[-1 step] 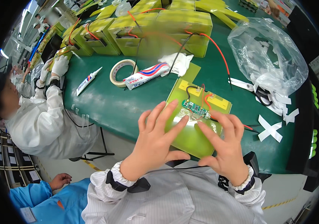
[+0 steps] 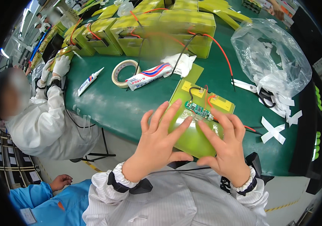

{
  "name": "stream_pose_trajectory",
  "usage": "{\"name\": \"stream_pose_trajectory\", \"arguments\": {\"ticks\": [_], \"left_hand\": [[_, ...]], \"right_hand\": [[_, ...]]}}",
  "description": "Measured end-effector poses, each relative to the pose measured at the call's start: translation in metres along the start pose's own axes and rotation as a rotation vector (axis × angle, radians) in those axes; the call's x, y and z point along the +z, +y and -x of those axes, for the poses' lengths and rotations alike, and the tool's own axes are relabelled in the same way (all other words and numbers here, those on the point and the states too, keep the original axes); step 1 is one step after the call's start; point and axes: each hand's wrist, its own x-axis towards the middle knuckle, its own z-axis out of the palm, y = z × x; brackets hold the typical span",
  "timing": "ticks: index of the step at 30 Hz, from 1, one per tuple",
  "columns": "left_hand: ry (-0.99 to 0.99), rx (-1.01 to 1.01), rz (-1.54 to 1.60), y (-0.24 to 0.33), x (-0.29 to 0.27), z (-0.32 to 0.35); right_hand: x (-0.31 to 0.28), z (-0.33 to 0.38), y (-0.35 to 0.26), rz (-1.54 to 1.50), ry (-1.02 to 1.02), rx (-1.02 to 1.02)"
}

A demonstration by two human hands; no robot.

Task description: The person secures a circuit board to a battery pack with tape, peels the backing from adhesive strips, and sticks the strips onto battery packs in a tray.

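Observation:
In front of me on the green table lies a flat yellow-green battery pack (image 2: 195, 141). A green circuit board (image 2: 198, 110) sits on its upper face, joined to black and red wires near two yellow strips. My left hand (image 2: 159, 137) rests over the pack's left side, fingers stretched out and the index fingertip just below the board. My right hand (image 2: 227, 145) lies over the right side, fingers spread, its fingertips close to the board's right end. Clear glossy material shows on the pack between the two index fingers. Neither hand grips anything.
Beyond the pack lie a large glue tube (image 2: 149, 76), a masking tape roll (image 2: 125, 74) and a small tube (image 2: 90, 81). Scissors (image 2: 257, 90), a clear plastic bag (image 2: 272, 56) and white strips (image 2: 273, 130) lie right. Wrapped packs (image 2: 187, 34) line the back; a gloved co-worker (image 2: 51, 113) sits left.
Both hands stay almost in place over the pack. The view has shifted very slightly.

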Motion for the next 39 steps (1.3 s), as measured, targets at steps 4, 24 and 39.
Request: {"name": "stream_pose_trajectory", "arguments": {"ticks": [4, 24, 39], "left_hand": [[-0.017, -0.015, -0.052, -0.003, -0.002, 0.005], [0.402, -0.348, 0.602, -0.02, -0.012, 0.017], [0.484, -0.511, 0.938, -0.021, -0.02, 0.02]], "right_hand": [[0.001, 0.0, 0.003, 0.087, -0.027, 0.017], [-0.022, 0.01, 0.022, -1.151, 0.216, 0.444], [-0.051, 0.043, 0.06, -1.184, 0.358, 0.535]]}}
